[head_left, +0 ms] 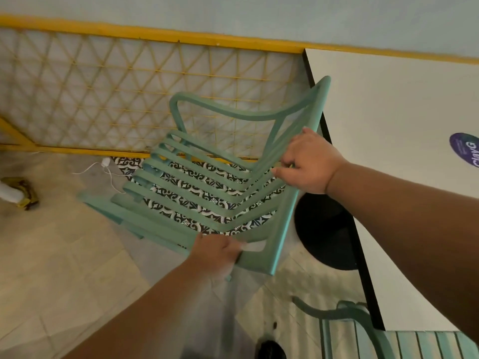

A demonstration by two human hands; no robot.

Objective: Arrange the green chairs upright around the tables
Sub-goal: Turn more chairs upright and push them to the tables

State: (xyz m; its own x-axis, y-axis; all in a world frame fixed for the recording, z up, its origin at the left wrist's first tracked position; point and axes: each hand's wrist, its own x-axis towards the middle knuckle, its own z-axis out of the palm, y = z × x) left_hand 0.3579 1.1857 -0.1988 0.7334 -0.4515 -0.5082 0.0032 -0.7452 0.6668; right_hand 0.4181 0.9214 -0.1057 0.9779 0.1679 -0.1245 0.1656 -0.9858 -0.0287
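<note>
At frame center, a tilted green chair (283, 224), not upright. Going by size:

Floor (64, 255): pale tiles from 6 to 9 o'clock, with a patch of black-and-white patterned tile (207, 195) showing through the chair slats.

Fence (103, 86): yellow lattice with a yellow top rail, 9 to 12 o'clock, behind the chair.

Table (388, 112): white top with a black edge, 1 to 4 o'clock. The chair's side is just beside its left edge; contact can't be told.

The tilted chair has slats that bend from seat into back, and its curved top rail points to 12 o'clock. Can't tell whether its legs rest on the floor.

Second chair (414, 343): also green, at 5 o'clock and partly cut off, close to the table's near edge.

Table base (324, 229): a black round disc under the table, at 4 o'clock of the tilted chair.

Right hand (308, 161): fingers curled round the chair's frame on the side next to the table.

Left hand (217, 255): gripping the chair's near frame edge, at 6 o'clock of the chair.

Sticker (465, 151): purple and round, on the tabletop at 3 o'clock.

Cable (103, 169): thin and white, on the floor at 9 o'clock, near the foot of the fence.
</note>
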